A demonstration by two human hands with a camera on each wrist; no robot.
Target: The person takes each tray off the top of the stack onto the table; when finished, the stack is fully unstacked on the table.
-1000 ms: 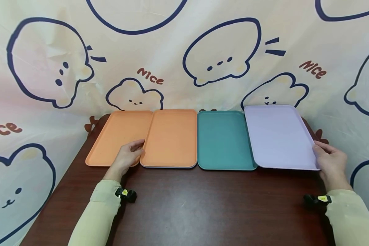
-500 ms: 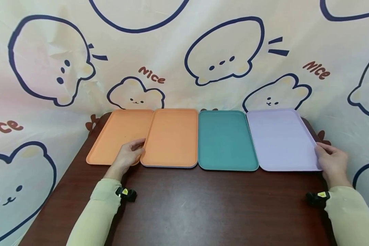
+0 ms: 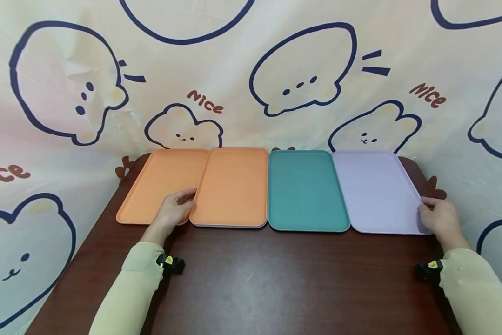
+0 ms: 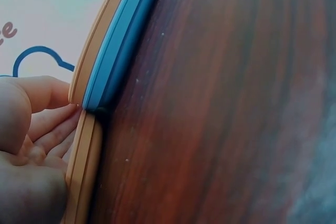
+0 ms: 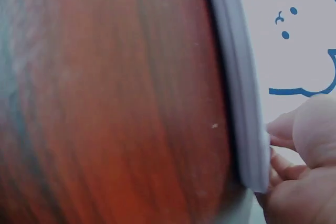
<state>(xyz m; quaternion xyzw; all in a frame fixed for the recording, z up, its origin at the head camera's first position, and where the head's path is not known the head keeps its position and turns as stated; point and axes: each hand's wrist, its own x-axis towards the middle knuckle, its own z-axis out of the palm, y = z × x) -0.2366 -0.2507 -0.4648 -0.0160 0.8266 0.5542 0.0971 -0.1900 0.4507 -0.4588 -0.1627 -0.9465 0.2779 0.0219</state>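
Observation:
Four trays would be one row: a plain orange tray (image 3: 163,186) at the left, a second orange tray (image 3: 234,188), a green tray (image 3: 309,190) and a lilac tray (image 3: 380,193). The second orange tray lies on a blue tray (image 4: 113,51), whose edge shows in the left wrist view. My left hand (image 3: 173,214) holds the left edge of this upper orange tray, above the first one. At the far right my right hand (image 3: 441,221) grips the lilac tray's right edge near its front corner. Some fingertips are hidden by the trays.
The trays stand along the far side of a dark brown wooden table (image 3: 276,284). Behind and beside it hangs a pale cloth (image 3: 234,70) with cartoon drawings. Each wrist carries a small black camera.
The lilac tray came down from over the green tray's edge to lie beside it, then shifted slightly left with my right hand. My left hand stayed in place.

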